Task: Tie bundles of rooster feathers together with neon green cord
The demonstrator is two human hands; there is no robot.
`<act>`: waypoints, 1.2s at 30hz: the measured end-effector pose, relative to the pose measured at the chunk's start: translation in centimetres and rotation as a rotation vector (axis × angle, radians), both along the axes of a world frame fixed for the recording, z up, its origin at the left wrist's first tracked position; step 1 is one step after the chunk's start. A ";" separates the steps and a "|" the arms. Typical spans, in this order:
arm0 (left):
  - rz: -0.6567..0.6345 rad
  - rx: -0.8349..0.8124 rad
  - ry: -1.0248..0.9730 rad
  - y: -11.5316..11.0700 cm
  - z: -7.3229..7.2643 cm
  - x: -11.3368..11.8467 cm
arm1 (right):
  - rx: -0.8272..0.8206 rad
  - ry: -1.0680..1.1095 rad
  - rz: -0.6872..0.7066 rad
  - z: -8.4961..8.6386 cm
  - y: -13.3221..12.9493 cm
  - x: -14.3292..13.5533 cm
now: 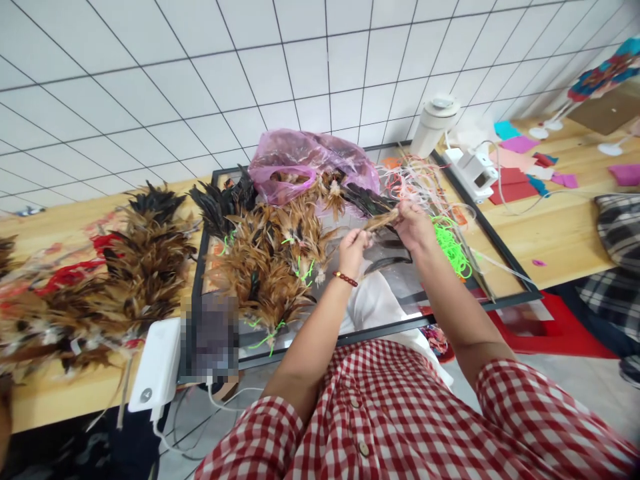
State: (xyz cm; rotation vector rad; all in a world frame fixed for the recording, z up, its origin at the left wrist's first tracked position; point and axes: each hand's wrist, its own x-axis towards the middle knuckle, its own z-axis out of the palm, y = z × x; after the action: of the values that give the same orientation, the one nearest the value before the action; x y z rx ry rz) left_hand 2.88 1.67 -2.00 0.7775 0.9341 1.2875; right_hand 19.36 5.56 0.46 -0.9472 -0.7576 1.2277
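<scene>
Between my two hands a small bundle of brown feathers (381,221) is stretched above the framed glass panel. My left hand (353,249), with a beaded bracelet at the wrist, pinches its lower left end. The right end is pinched by the fingers of my right hand (413,225). Brown feather bunches (270,260), some tied with green string, lie on the panel left of my left hand. Long black feathers (387,263) rest beneath my hands. Bright green string (451,247) sits in a tangle just right of my right forearm.
Behind the hands is a pink plastic bag (310,163). A white bottle (434,125) and white charger (473,175) stand at the back right. More feathers (145,267), a white power bank (157,363) and a blurred-out item lie left. A person's plaid clothing shows far right.
</scene>
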 end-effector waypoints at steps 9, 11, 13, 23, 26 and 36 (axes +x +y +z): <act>0.175 0.442 0.319 0.7 1.9 -3.0 | 0.295 -0.316 0.022 0.7 -1.9 -2.4; -0.012 0.431 0.278 0.5 2.1 -2.8 | 0.373 -0.378 0.056 0.9 -2.4 -3.1; -0.147 0.403 0.243 0.4 2.2 -2.5 | 0.389 -0.399 0.088 0.8 -2.5 -3.4; -0.296 0.035 0.018 -0.6 3.3 -1.7 | 0.393 -0.484 0.143 -1.3 -2.0 -4.2; -0.270 -0.093 -0.072 -1.1 3.6 -1.5 | 0.575 -0.744 0.131 -1.3 -1.7 -3.6; -0.190 -0.145 0.003 -1.0 3.2 -0.8 | 0.537 -0.809 0.284 -2.2 -0.8 -2.5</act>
State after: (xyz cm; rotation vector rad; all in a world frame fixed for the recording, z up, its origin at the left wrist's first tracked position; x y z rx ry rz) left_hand 2.10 0.68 1.16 0.7355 0.9223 1.0421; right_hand 16.83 4.80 -1.72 -0.8850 -1.8097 0.7680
